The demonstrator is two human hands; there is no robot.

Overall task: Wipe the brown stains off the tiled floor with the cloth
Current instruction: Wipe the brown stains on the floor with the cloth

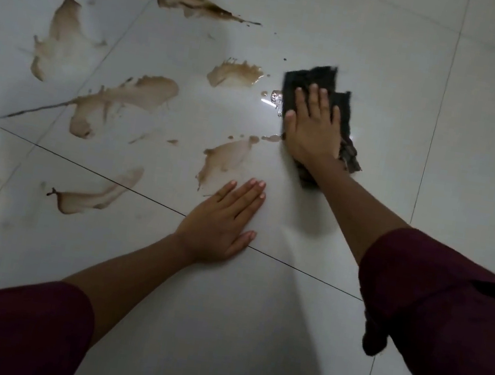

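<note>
Right hand [311, 129] presses flat, fingers spread, on the dark cloth [316, 80] lying on the white tiled floor [250, 332]. Left hand [221, 225] rests flat, holding nothing. Brown stains [134, 96] lie left of the cloth.

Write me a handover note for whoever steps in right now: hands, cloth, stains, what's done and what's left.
Right hand: pressed flat, fingers spread, on the dark cloth on the tiled floor.
Left hand: flat on bare tile, bracing, holding nothing, just below the nearest brown stain.
Cloth sits at the right edge of the spill; small wet drops lie against its left side.
Done: the tile right of the cloth shows no stains; whether it was wiped can't be told.
Left: nearly everything. Brown stains spread left of the cloth, including one just left of it, a top-centre one and large ones at far left.
</note>
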